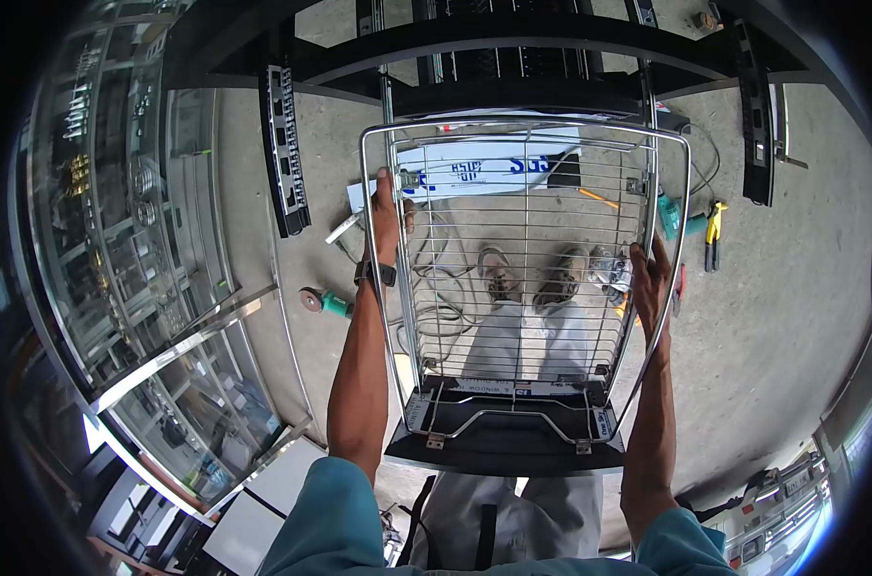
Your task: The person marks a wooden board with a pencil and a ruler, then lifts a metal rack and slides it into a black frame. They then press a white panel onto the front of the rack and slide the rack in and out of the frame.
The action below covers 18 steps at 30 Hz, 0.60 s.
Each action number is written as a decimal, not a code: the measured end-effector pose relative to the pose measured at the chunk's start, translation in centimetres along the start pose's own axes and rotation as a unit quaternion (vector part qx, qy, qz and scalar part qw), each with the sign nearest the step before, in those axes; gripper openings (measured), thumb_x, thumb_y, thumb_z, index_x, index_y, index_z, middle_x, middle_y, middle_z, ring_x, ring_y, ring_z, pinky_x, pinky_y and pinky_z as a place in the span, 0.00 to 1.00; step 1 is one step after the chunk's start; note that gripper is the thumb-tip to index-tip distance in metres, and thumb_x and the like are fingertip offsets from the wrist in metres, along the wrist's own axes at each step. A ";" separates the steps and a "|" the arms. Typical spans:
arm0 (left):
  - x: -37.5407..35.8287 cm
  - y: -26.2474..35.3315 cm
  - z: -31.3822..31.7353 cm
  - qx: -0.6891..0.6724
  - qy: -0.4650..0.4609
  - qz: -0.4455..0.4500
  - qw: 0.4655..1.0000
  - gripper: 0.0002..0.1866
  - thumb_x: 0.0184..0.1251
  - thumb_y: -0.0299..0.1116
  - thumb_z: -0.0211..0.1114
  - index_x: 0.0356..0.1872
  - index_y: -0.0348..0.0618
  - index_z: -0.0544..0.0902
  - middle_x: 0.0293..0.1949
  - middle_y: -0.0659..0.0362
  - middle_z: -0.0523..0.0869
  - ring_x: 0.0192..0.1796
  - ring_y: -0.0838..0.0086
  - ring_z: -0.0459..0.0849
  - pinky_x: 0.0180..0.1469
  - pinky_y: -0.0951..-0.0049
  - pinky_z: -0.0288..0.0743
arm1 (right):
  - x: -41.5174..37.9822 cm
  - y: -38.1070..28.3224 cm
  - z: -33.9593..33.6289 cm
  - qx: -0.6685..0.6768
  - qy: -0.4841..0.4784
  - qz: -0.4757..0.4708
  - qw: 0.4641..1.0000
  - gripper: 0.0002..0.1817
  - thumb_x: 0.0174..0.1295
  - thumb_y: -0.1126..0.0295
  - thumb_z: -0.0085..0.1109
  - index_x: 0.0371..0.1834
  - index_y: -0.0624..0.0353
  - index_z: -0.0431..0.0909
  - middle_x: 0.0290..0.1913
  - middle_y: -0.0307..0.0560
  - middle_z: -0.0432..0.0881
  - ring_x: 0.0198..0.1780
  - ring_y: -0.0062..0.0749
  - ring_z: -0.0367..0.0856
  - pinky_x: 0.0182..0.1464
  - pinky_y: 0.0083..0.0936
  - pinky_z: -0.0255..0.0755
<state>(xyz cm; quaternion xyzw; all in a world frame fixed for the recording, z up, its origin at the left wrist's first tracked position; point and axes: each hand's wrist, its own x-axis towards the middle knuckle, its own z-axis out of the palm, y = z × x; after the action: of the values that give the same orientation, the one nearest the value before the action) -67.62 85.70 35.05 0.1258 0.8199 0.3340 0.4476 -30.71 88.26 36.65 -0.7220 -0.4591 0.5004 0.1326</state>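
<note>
A chrome wire drawer basket (525,230) spans the middle of the head view, with a black front panel (503,455) fixed at the end nearest my body. My left hand (389,219), below a dark wristwatch, is closed around the basket's left side near its far end. On the opposite side my right hand (653,278) grips the rail and wire edge, some of its fingers hidden behind the metal. The basket's far end reaches up to a black cabinet frame (513,60). Through the wires my shoes and grey trousers show.
On the floor lie a green angle grinder (326,302), a green power tool (676,217), yellow-handled pliers (714,233), a loose cable (445,322) and a printed white board (484,171). A glass display case (181,374) stands at left. Black slotted rails (286,149) hang from the frame.
</note>
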 end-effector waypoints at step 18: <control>0.2 0.6 0.0 0.003 -0.017 -0.026 1.000 0.32 0.61 0.68 0.42 0.28 0.46 0.76 0.13 0.64 0.73 0.13 0.82 0.71 0.15 0.82 0.63 | -0.4 -0.9 0.0 -0.008 0.013 0.024 1.000 0.30 0.62 0.54 0.53 0.63 0.61 0.62 0.44 0.56 0.79 0.50 0.34 0.75 0.54 0.34 0.66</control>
<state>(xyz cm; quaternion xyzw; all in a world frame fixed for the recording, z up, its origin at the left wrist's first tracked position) -67.75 86.26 35.32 0.1111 0.8163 0.3174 0.4697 -31.25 88.45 37.44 -0.7403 -0.4437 0.4905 0.1205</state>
